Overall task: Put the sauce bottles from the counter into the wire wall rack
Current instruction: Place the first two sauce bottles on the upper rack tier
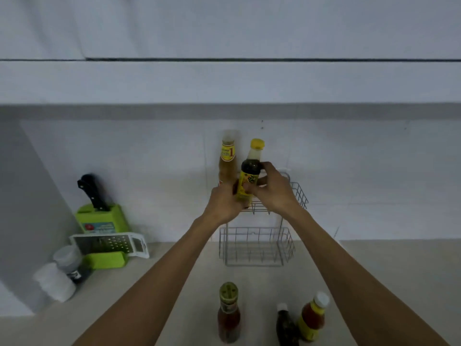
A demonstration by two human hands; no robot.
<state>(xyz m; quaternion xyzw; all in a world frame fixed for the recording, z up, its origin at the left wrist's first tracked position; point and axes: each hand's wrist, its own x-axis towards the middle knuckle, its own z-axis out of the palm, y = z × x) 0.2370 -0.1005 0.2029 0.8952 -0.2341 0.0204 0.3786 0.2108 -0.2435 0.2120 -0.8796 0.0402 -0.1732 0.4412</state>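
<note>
A home kitchen, this: pale counter (174, 283) under wall cabinets (224, 81), green knife block (101, 218), grater (109, 244), wire wall rack (257, 245), sauce bottles (228, 313) standing about.

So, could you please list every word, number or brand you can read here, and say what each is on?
"1": neck label of the amber bottle in the rack's upper tier; the word beside it is blurred.
Dark yellow-capped bottle, held by both hands: label unreadable.
Three counter bottles, knife block, shakers: print too blurred.
</note>
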